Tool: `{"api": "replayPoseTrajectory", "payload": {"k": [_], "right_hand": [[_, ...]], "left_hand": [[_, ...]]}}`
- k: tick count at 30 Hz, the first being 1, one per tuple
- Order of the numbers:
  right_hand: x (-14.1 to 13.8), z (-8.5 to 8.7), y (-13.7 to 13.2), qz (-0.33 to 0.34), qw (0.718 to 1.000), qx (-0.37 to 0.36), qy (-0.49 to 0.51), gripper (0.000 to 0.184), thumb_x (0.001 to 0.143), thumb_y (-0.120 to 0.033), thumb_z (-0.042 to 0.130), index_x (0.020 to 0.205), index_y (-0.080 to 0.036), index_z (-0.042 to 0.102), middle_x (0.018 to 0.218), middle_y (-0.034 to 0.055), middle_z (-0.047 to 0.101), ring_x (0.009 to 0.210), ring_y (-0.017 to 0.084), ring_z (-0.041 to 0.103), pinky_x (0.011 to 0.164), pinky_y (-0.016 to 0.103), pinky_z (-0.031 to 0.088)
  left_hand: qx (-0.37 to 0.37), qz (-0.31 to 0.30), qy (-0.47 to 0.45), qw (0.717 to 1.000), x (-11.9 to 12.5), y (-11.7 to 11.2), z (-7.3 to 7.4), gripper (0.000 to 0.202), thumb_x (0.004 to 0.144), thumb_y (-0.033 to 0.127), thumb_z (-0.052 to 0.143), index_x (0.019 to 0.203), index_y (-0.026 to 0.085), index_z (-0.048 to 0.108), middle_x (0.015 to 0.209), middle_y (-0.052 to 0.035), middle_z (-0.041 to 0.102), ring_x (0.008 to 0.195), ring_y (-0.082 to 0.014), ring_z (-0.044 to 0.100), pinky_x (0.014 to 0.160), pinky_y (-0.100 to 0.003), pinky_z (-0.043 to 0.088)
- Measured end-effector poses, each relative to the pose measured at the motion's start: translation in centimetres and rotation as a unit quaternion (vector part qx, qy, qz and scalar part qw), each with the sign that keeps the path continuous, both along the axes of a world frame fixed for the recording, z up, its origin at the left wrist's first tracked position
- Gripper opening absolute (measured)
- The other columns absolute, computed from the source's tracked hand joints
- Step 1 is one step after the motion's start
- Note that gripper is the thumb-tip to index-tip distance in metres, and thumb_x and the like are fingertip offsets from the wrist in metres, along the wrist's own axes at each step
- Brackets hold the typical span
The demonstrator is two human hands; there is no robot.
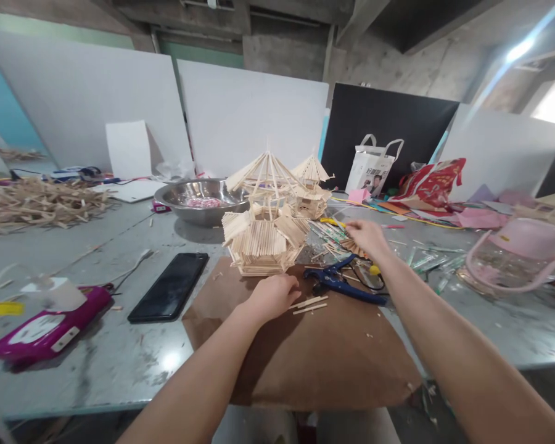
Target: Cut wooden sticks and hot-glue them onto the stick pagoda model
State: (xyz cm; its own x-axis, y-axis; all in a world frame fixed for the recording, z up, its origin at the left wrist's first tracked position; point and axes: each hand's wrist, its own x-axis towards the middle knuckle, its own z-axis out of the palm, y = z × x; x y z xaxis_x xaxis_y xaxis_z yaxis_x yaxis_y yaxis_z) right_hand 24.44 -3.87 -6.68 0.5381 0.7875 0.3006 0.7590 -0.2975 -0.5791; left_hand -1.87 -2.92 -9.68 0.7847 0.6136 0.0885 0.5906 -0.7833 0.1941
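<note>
My left hand [274,297] rests on a brown board [324,351], its fingers curled and their tips partly hidden, right beside a few loose thin wooden sticks [309,304]. Just behind it stands a pavilion model [266,237] built from thin sticks, with a tiered, open-ribbed roof. Farther forward and to the right, my right hand [366,237] is closed over a pile of sticks; what its fingertips hold, if anything, is too small to make out. A blue tool with two arms [340,285] lies between the hands, with a black cord beside it.
A black phone [169,288] and a magenta power strip [50,324] lie at left. Behind are a steel bowl [201,213], a second stick model [311,188] and a white bag [372,166]. A pink clear-sided container [513,256] stands at right.
</note>
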Motion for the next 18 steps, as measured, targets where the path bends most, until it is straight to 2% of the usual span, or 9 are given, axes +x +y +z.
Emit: {"api": "replayPoseTrajectory", "payload": {"k": [2,4,8,10,13,18], "right_hand": [[-1.0,-0.1,1.8,0.020,0.997,-0.070,-0.038,0.020,0.069,-0.025,0.047,0.079,-0.019,0.063,0.086,0.0054,0.063,0.090,0.021,0.053,0.079,0.031,0.038],[-1.8,-1.0,3.5,0.030,0.989,-0.131,-0.065,0.015,0.070,-0.023,0.050,0.076,-0.017,0.062,0.086,0.0077,0.062,0.090,0.022,0.053,0.079,0.033,0.038],[-2.5,-3.1,6.7,0.034,0.971,-0.212,-0.105,0.026,0.078,-0.029,0.045,0.100,-0.016,0.051,0.103,0.0072,0.052,0.088,0.017,0.051,0.075,0.036,0.042],[-2.7,-3.6,7.9,0.038,0.965,-0.233,-0.118,0.030,0.079,-0.030,0.044,0.106,-0.016,0.046,0.106,0.0066,0.049,0.088,0.016,0.051,0.073,0.037,0.043],[-3.2,-3.8,9.1,0.044,0.958,-0.250,-0.132,0.031,0.079,-0.030,0.044,0.106,-0.016,0.046,0.106,0.0064,0.049,0.088,0.016,0.051,0.073,0.036,0.043],[-3.7,-4.1,9.5,0.039,0.961,-0.230,-0.146,0.021,0.076,-0.017,0.045,0.092,-0.016,0.058,0.096,0.0122,0.058,0.090,0.021,0.054,0.072,0.035,0.042]], "left_hand": [[-0.003,0.003,-0.009,1.000,0.0,0.0,-0.1,0.024,0.076,0.032,0.037,0.085,0.021,0.057,0.084,-0.0042,0.061,0.076,-0.0167,0.056,0.064,-0.025,0.039],[-0.003,0.001,-0.022,1.000,0.0,0.0,-0.2,0.025,0.077,0.031,0.036,0.084,0.021,0.058,0.083,-0.0036,0.061,0.077,-0.0163,0.056,0.064,-0.025,0.039],[0.011,-0.016,-0.050,0.999,-0.1,-0.1,-0.2,0.024,0.077,0.026,0.035,0.082,0.022,0.058,0.081,-0.0022,0.061,0.074,-0.0150,0.056,0.063,-0.023,0.039],[0.018,-0.027,-0.057,0.998,-0.1,-0.3,-0.1,0.023,0.077,0.024,0.035,0.079,0.022,0.058,0.079,-0.0018,0.061,0.071,-0.0144,0.055,0.060,-0.023,0.039],[0.024,-0.035,-0.062,0.997,-0.1,-0.6,0.0,0.023,0.077,0.024,0.035,0.076,0.021,0.058,0.076,-0.0016,0.061,0.069,-0.0142,0.055,0.059,-0.022,0.039],[0.027,-0.032,-0.056,0.998,-0.1,-0.7,0.0,0.025,0.078,0.025,0.034,0.075,0.020,0.058,0.076,-0.0018,0.062,0.069,-0.0146,0.055,0.059,-0.023,0.039]]}}
